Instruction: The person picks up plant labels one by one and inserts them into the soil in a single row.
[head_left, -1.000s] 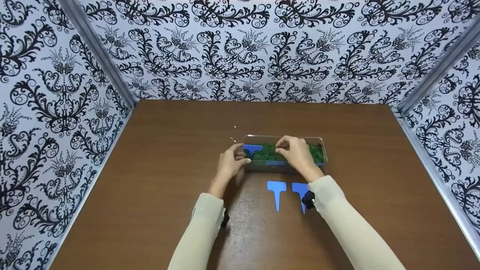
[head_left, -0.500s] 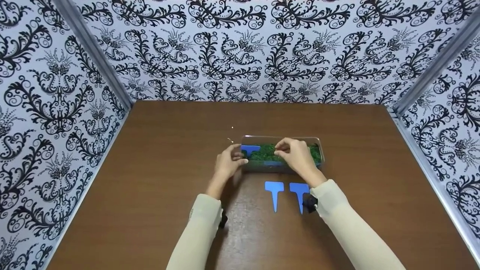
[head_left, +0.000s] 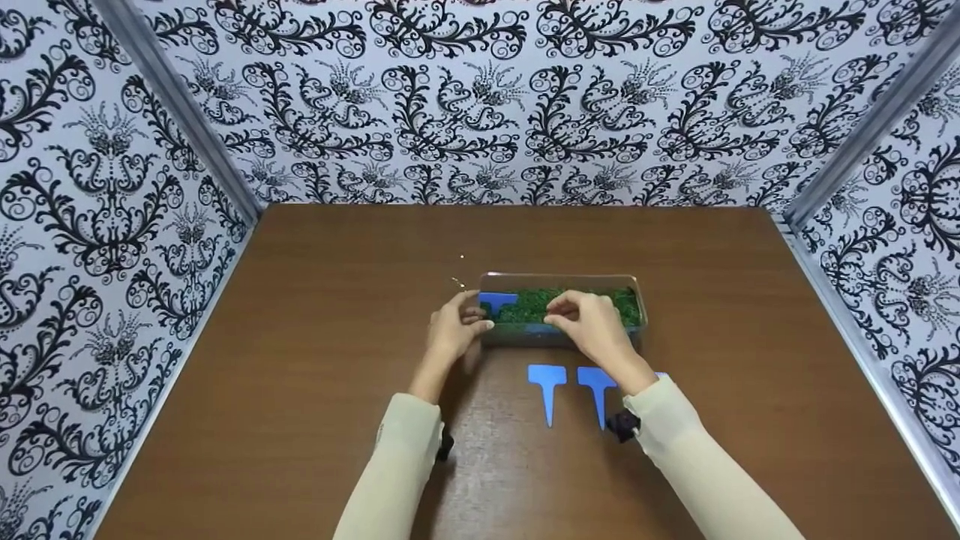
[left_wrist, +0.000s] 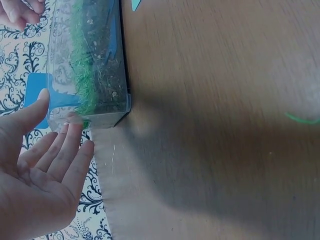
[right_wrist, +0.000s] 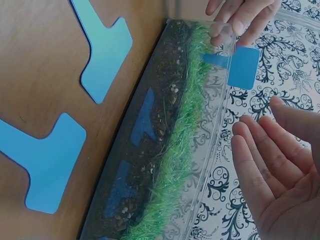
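Observation:
A clear rectangular box (head_left: 637,315) of dark soil and green artificial grass (right_wrist: 172,165) stands on the table. At its left end a blue T-shaped plant label (left_wrist: 37,100) rises from the grass, its head above the rim. My left hand (head_left: 454,328) is at that end, thumb by the front corner, a fingertip touching the end wall, the other fingers loosely extended. Over the grass near the middle hovers my right hand (head_left: 592,322); the right wrist view shows its thumb apart from relaxed fingers (right_wrist: 260,160), with nothing between them.
Two blue plant labels (head_left: 547,379) (head_left: 598,382) lie in front of the box; a bit of another blue piece (head_left: 661,375) shows beside the right wrist. Pale crumbs (head_left: 458,283) lie left of the box. Patterned walls (head_left: 480,112) enclose the brown table (head_left: 337,300).
My right hand has shifted slightly toward the box's front wall, uncovering more grass behind it. My left hand stays at the left end. The head view has shifted a little.

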